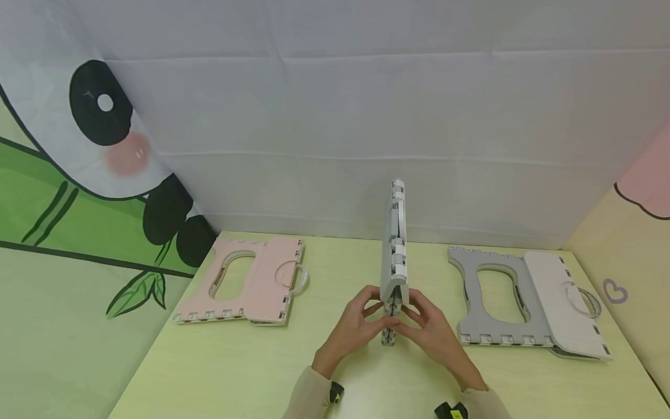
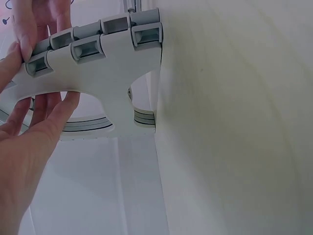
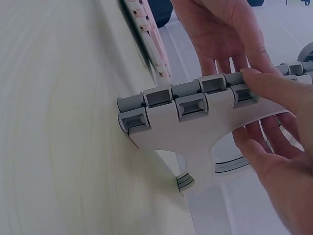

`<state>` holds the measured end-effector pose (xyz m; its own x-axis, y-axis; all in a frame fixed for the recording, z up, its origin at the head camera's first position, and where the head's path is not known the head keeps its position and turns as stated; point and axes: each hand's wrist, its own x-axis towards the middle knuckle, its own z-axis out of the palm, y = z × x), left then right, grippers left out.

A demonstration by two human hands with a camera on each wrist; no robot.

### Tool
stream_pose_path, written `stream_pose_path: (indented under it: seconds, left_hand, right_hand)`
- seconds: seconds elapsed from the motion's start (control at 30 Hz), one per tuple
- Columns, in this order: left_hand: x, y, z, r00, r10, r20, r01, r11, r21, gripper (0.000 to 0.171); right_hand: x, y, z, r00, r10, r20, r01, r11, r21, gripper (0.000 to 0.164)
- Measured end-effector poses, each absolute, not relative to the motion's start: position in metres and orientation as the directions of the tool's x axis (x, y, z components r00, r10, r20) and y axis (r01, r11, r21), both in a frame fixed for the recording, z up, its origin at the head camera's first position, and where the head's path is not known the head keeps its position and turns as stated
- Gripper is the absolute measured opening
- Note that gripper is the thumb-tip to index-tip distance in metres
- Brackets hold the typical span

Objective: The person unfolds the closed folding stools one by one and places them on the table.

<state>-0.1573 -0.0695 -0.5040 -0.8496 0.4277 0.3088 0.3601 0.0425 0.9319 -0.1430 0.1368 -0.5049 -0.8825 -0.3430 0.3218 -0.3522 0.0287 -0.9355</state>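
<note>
A folded white-and-grey folding step stool stands on edge in the middle of the table, its narrow hinged side facing me. From the left, my left hand grips its near lower part, thumb at the hinged edge. My right hand holds the same part from the other side, mirroring the left. In the left wrist view, fingers reach through the cutout in the stool's leg panel. The right wrist view shows the right thumb on the row of grey hinges, and the stool's lower end right at the tabletop.
A pink folded stool with a loop handle lies flat at the left of the pale yellow table. Flat at the right lies a grey-and-white folded stool. A grey-white cloth wall rises behind the table.
</note>
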Motion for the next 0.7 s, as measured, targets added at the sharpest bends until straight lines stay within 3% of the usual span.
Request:
stream_pose_path:
  seconds: [0.7]
  left_hand:
    - [-0.1568,-0.0709,-0.5029,-0.859,0.410,0.306,0.367,0.077,0.927,0.045]
  right_hand:
    - [-0.1458,0.1431,-0.5065,-0.854,-0.350,0.386,-0.440,0.087,-0.894,0.062]
